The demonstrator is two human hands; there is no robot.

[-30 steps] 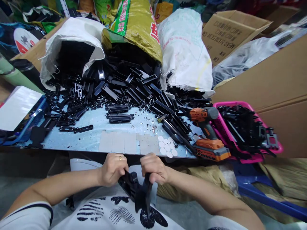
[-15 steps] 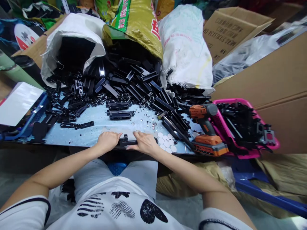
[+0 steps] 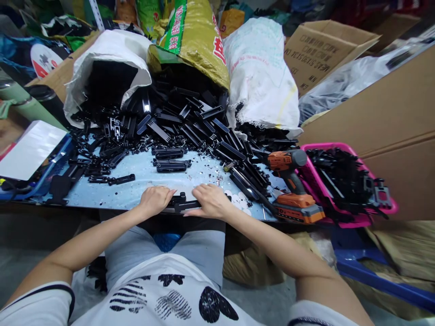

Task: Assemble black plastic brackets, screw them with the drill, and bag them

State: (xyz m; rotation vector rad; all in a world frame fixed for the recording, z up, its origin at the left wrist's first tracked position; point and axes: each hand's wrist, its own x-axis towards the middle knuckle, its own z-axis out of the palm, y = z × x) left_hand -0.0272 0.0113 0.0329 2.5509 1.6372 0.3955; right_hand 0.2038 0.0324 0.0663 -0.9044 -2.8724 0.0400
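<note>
Head view: a black plastic part (image 3: 180, 203) is pressed flat at the blue table's (image 3: 136, 192) near edge, left hand (image 3: 154, 200) and right hand (image 3: 210, 201) laid over its ends, fingers extended.

A cordless drill (image 3: 292, 185) lies at the table's (image 3: 136, 181) right edge, a basket (image 3: 343, 222) beyond it; sacks (image 3: 261, 72) line the far edge, plastic parts (image 3: 190, 117) spilling before them.
</note>
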